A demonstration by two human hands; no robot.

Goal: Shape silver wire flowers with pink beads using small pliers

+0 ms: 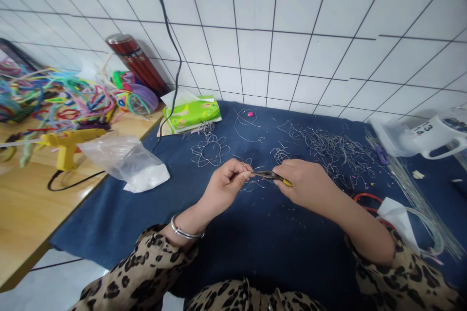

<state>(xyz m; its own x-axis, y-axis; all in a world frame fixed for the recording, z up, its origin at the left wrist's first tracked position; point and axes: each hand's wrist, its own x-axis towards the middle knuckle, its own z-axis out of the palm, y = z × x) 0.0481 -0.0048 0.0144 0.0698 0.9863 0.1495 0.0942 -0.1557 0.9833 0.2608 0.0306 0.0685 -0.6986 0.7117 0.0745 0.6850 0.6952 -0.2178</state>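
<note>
My right hand [301, 180] grips a pair of needle-nose pliers [268, 174] by the yellow handles. Their dark jaws point left, meeting the fingertips of my left hand [228, 182]. Thumb and forefinger of that hand are pinched on a thin wire [251, 172] at the jaw tips; most of it is hidden by the fingers. Just beyond the hands, a flower-shaped ring of looped wire [210, 151] lies on the dark blue cloth [255, 243]. A large heap of bent wire pieces [335, 148] spreads beyond my right hand.
A green tissue pack [193, 115], a plastic bag [126, 160] and a yellow glue gun [69, 145] are at left, with pipe cleaners [73, 97] and a red thermos [138, 65] behind. Straight wires [419, 194] and a white mug [438, 133] sit right. A tiled wall bounds the back.
</note>
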